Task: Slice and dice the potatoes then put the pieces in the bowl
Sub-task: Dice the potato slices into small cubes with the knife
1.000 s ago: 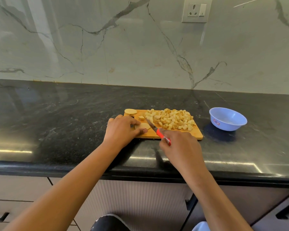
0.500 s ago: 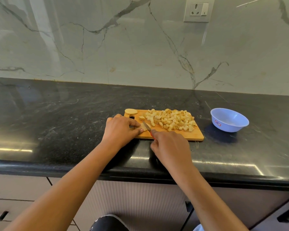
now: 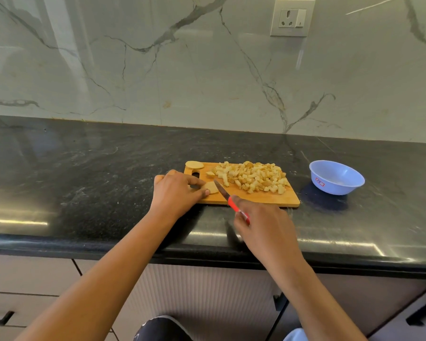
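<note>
Black stone counter [image 3: 84, 173], veined marble wall [image 3: 158, 70], white socket [image 3: 292, 17].

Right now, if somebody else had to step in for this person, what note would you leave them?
Left hand holds a potato slice on the cutting board. Right hand grips the red-handled knife, blade beside that slice.
Done: a diced pile on the board.
Left: dice this slice and the round slice at the far-left corner, then fill the empty blue bowl on the right.
</note>
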Demonstrator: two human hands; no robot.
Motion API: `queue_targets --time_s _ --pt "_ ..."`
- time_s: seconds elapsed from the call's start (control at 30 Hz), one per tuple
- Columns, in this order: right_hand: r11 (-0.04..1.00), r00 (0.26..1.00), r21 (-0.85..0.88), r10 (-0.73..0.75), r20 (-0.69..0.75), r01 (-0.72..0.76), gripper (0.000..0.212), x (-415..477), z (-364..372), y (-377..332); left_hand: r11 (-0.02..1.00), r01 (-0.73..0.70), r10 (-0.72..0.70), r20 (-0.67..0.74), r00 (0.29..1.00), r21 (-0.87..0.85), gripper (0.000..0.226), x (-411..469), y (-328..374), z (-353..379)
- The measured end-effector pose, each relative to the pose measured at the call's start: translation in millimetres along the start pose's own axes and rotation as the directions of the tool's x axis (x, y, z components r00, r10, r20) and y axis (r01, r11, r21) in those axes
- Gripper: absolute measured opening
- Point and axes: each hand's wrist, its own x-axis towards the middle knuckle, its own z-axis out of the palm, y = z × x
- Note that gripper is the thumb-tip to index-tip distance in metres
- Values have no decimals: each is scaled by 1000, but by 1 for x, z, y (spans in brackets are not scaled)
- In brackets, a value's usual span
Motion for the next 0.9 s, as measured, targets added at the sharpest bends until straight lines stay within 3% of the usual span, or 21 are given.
queue_targets --time_s 0.47,0.7,0.9 --pt "964 995 -250 -77 58 90 41 27 23 -22 999 -26 27 -35 999 46 32 2 0 2" --pt "996 998 -78 -41 42 44 42 -2 8 -7 998 -1 0 7 1000 70 40 0 2 -2" --pt "1000 1000 -10 -9 3 9 42 2 7 -6 996 64 -59 62 996 -67 35 1 -6 0"
